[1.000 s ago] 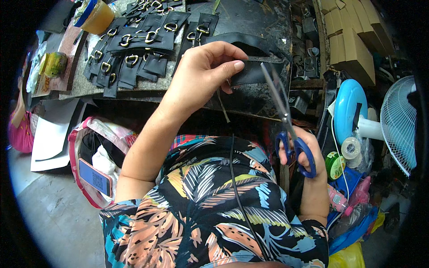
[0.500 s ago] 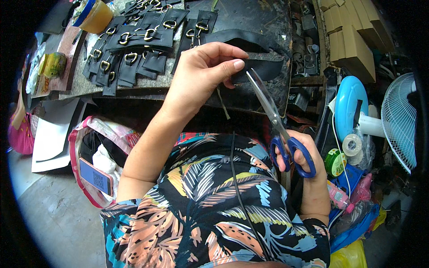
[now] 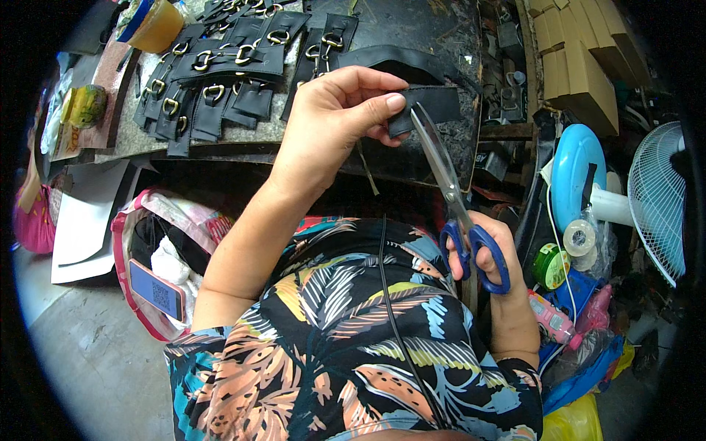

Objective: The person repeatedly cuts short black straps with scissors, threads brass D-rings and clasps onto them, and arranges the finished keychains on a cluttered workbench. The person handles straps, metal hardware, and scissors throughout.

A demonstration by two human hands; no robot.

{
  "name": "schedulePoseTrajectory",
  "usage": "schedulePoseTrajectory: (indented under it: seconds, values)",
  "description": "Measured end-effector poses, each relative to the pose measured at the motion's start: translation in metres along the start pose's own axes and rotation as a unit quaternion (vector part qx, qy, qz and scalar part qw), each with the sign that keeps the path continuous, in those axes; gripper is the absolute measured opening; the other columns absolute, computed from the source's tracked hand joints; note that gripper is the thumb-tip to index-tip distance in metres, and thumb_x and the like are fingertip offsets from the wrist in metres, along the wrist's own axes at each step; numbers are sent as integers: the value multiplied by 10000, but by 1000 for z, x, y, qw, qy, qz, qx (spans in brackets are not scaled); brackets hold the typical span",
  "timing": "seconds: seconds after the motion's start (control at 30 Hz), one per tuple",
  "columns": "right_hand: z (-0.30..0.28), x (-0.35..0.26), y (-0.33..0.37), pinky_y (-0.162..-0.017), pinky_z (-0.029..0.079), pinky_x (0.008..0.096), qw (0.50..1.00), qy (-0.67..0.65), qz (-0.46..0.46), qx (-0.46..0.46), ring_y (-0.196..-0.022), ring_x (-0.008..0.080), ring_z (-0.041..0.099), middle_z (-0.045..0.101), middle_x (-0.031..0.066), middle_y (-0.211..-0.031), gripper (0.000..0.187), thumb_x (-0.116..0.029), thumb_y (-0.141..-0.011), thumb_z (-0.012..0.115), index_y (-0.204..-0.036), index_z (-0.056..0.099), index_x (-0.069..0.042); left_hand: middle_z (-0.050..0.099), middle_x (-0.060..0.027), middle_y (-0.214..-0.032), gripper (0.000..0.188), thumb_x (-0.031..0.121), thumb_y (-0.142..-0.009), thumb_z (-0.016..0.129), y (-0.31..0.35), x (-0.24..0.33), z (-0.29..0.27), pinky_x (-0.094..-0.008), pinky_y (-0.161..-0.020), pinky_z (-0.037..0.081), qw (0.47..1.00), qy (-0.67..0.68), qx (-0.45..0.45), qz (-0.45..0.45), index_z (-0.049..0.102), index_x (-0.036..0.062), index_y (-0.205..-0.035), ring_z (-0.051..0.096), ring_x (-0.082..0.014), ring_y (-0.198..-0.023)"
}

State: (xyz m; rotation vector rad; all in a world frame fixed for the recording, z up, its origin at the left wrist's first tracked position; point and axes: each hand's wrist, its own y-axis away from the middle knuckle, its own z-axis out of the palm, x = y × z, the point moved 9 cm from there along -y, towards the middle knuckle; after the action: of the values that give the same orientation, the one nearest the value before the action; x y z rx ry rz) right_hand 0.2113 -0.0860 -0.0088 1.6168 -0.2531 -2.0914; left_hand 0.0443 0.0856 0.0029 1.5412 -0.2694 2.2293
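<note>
Between thumb and fingers, my left hand [image 3: 342, 110] pinches one end of a black leather strip [image 3: 439, 104] above the dark worktable. My right hand [image 3: 494, 246] grips a pair of scissors [image 3: 443, 163] by its blue handles. The blades point up and away from me, looking nearly closed, with their tips at the strip's near edge, just right of my left fingertips. Whether they touch the strip I cannot tell. Another long black strip [image 3: 397, 62] lies on the table behind. Left of my hand, several black straps with metal rings [image 3: 235, 62] are heaped up.
A tub with a blue rim [image 3: 158, 26] stands at the table's far left. Cardboard boxes [image 3: 588, 84] are stacked at the far right, above a blue and white fan [image 3: 577, 176]. A bag [image 3: 125, 257] holding a phone [image 3: 156, 290] sits lower left.
The strip in my left hand has turned, its flat face now showing more. My right hand and the scissors have shifted slightly left, and the blades look closer together.
</note>
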Motion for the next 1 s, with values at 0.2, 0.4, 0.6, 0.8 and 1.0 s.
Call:
schedulePoseTrajectory:
  seconds: [0.2,0.4,0.6,0.8,1.0]
  values:
    - [1,4,3,-599,497,210,999,23,-4,24,-640,91,628,633,32,-811,585,-507,-882,789,-1032,605,27,755,-99,-952,250,100,-936,750,4,1,2,-247,-659,599,1000,-7,27,15,706,-34,-1143,717,-131,-749]
    - [3,9,2,-604,497,214,1000,8,-4,19,-646,90,624,623,23,-815,562,-497,-894,778,-1024,602,21,758,-96,-956,246,99,-930,757,8,9,5,-255,-677,599,998,-37,26,48,713,-34,-1133,717,-124,-783]
    - [5,8,3,-592,484,214,999,18,-23,19,-639,85,615,613,13,-785,538,-487,-904,770,-1016,601,12,760,-98,-955,239,97,-925,762,9,10,7,-263,-680,596,999,-1,18,44,719,-35,-1120,719,-132,-781]
    - [3,12,4,-547,445,203,998,27,-5,49,-599,71,593,616,2,-759,407,-375,-925,778,-1005,612,-12,760,-98,-944,229,93,-924,762,11,12,6,-267,-671,590,997,-47,28,62,724,-34,-1111,714,-132,-765]
    - [-16,4,3,-517,432,198,999,23,10,36,-584,66,592,616,4,-736,349,-274,-866,840,-965,618,-24,724,-65,-917,203,71,-936,731,9,6,0,-253,-645,565,999,-8,33,32,698,-24,-1112,669,-114,-702]
